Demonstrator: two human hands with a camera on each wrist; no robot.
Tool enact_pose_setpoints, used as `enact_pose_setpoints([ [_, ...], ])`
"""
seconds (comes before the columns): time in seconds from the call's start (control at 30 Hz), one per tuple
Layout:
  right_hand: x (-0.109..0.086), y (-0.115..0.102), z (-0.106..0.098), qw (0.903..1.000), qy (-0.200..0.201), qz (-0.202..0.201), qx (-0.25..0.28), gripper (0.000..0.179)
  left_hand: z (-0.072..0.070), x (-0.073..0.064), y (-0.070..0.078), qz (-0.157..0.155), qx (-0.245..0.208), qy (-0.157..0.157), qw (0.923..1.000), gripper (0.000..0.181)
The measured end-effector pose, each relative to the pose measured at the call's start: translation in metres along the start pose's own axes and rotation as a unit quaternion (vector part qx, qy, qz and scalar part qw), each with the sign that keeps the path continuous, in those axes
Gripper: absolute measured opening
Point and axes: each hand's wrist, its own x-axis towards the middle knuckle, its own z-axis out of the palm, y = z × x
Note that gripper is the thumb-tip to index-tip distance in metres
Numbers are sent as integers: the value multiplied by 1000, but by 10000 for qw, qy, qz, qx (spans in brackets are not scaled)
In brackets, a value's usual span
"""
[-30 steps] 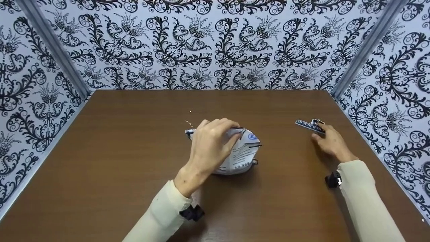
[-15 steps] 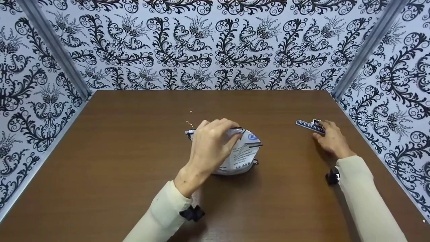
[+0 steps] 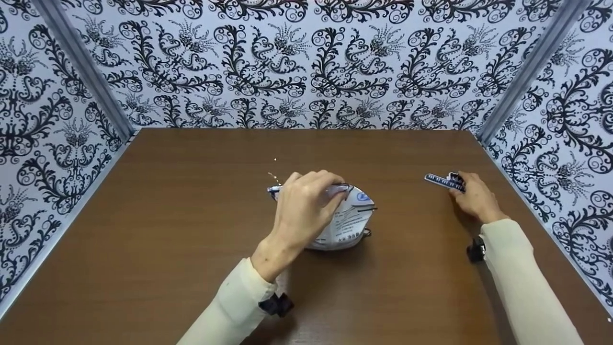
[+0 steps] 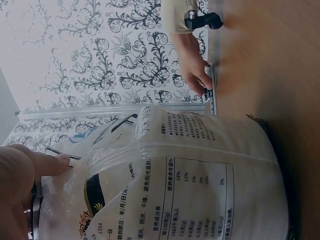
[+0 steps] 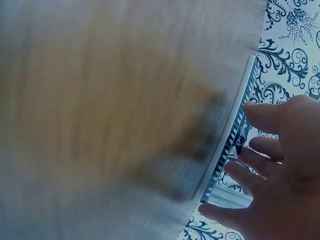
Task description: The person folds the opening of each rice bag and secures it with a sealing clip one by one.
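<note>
A printed plastic food bag (image 3: 352, 223) with pale contents stands on the table near its middle. At the bag's gathered top, the thumb and fingers of my left hand (image 3: 304, 206) pinch the plastic. The left wrist view shows a nutrition table on the bag (image 4: 200, 195). Farther right lies a narrow dark blue strip (image 3: 437, 180) with a white pattern and a small black-and-white shape on its far side. My right hand (image 3: 479, 199) is at the strip's right end. In the right wrist view, its fingers (image 5: 242, 177) are spread and relaxed alongside the strip (image 5: 229, 136).
Several tiny white bits (image 3: 273, 176) lie on the brown table (image 3: 182, 211) beyond the bag's left side. Walls with a black-and-white scroll pattern (image 3: 297, 57) close off the back and both sides, joined by grey corner posts (image 3: 531, 72).
My right hand has drawn slightly right, off the strip, so its end and the black-and-white shape show more. My left hand and the bag stay put; the head view has shifted a little.
</note>
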Motion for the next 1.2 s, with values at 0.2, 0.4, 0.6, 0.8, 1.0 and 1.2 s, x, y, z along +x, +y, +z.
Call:
enact_pose_setpoints([
  [0.2,-2,1,1,9995,307,-7,8,57,1,0,1,5,-29,-17,10000,17],
  [0.4,-6,3,1,9993,336,1,-163,51,3,1,3,7,-36,-60,10000,17],
  [0.6,-10,2,-2,9992,376,68,-120,45,4,2,4,71,16,17,10000,15],
  [0.8,-13,2,-6,9990,364,234,-103,45,5,4,3,124,27,65,9999,14],
  [1.0,-14,-6,-6,9983,391,423,-68,38,3,2,2,81,18,16,10000,15],
  [1.2,-13,-19,1,9962,483,662,301,50,1,0,0,42,-5,64,10000,14],
])
